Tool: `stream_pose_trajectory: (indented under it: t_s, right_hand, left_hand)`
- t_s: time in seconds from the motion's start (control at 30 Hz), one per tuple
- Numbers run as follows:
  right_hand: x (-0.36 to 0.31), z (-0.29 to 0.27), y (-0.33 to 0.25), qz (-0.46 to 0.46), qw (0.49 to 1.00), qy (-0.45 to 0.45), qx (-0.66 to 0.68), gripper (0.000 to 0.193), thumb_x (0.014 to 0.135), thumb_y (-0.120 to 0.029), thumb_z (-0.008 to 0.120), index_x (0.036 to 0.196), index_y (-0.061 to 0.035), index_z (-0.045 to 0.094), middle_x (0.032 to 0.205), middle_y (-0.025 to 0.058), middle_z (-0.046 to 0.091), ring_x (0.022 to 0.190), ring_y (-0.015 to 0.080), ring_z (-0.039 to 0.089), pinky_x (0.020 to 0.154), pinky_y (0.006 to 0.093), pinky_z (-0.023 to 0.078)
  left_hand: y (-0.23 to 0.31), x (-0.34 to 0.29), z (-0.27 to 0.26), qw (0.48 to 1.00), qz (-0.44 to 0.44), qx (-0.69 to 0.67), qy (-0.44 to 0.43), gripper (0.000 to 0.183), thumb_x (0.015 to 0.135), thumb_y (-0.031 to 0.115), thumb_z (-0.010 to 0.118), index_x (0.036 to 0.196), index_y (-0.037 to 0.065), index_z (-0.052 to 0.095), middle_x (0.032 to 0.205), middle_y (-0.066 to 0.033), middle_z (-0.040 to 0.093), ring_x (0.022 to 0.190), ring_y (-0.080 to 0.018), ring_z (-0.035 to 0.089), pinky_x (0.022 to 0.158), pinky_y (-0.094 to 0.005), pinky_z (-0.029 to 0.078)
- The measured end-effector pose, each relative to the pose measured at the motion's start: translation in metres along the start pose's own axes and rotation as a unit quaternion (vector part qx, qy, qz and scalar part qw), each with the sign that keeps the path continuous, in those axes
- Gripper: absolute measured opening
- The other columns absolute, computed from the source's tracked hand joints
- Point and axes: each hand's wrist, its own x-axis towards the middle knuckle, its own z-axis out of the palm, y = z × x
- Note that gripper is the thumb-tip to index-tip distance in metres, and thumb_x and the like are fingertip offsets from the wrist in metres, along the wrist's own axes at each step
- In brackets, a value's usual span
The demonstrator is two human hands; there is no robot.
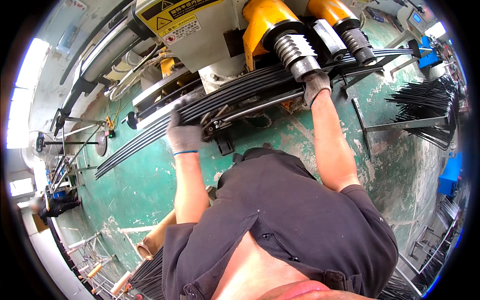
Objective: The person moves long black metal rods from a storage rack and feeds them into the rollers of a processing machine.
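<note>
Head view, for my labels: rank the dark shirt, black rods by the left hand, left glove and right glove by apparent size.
1. Dark shirt
2. Black rods
3. Left glove
4. Right glove, partly hidden

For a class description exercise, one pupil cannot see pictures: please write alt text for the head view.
A person's gloved left hand is on long dark rods at a machine; the gloved right hand is at the lower end of a ridged metal cylinder. The worn floor is green.

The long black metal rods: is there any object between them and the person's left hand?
Nothing visible stands between: the left hand in a grey fabric glove is right at the long black metal rods.
</note>
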Motion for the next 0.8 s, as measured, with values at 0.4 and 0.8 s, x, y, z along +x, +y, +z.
stream_pose_trajectory:
  t_s: [0.4, 0.8]
  right_hand:
    - [-0.007, -0.001, 0.004, 0.013, 0.997, -0.01, 0.077, 0.035, 0.103, -0.018, 0.052, 0.131, -0.0068, 0.068, 0.133, 0.0151, 0.069, 0.124, 0.028, 0.066, 0.102, 0.0374, 0.053]
    - [0.005, 0.006, -0.006, -0.092, 0.974, -0.025, -0.205, 0.036, 0.102, -0.02, 0.052, 0.132, -0.0069, 0.068, 0.133, 0.0141, 0.069, 0.122, 0.0282, 0.066, 0.101, 0.0372, 0.053]
  left_hand:
    - [0.065, 0.021, -0.031, 0.99, 0.113, 0.036, 0.072, 0.035, 0.112, 0.023, 0.049, 0.126, -0.006, 0.063, 0.122, -0.0179, 0.071, 0.119, -0.0309, 0.065, 0.113, -0.0491, 0.05]
    - [0.023, 0.01, -0.012, 0.992, 0.085, 0.07, 0.056, 0.043, 0.114, 0.029, 0.043, 0.129, -0.007, 0.06, 0.13, -0.0195, 0.068, 0.122, -0.0289, 0.063, 0.115, -0.0427, 0.049]
